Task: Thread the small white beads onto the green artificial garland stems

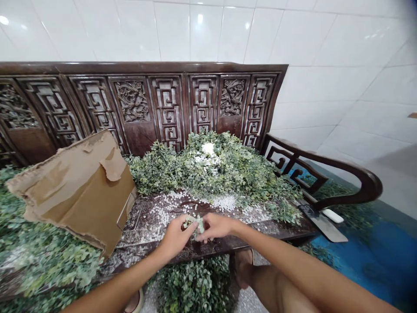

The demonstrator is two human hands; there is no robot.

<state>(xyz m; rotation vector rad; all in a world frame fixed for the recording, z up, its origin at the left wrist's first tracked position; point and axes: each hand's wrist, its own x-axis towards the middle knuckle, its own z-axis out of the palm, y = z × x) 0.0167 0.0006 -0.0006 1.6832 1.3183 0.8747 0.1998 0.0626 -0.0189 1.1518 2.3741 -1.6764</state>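
Note:
Above the front edge of the dark wooden bench, my two hands meet around a small sprig of pale green artificial leaves [199, 226]. My left hand [176, 237] is closed on the sprig, its thumb and fingertips pinching the leafy part. From the other side, my right hand [217, 227] closes on the same leaves with bent fingers. Small white discs [163, 213] are strewn over the bench seat just behind my hands. Beyond them rises a large heap of artificial greenery [234, 169], with a pile of white pieces [207, 150] on top.
A torn cardboard piece [87, 191] leans at the left beside a bent metal wire frame [130, 213]. More greenery [195, 287] lies below the bench. The carved backrest [137, 134] and curved armrest [361, 178] bound the seat. Near the armrest are a flat blade [329, 230] and a white object [332, 215].

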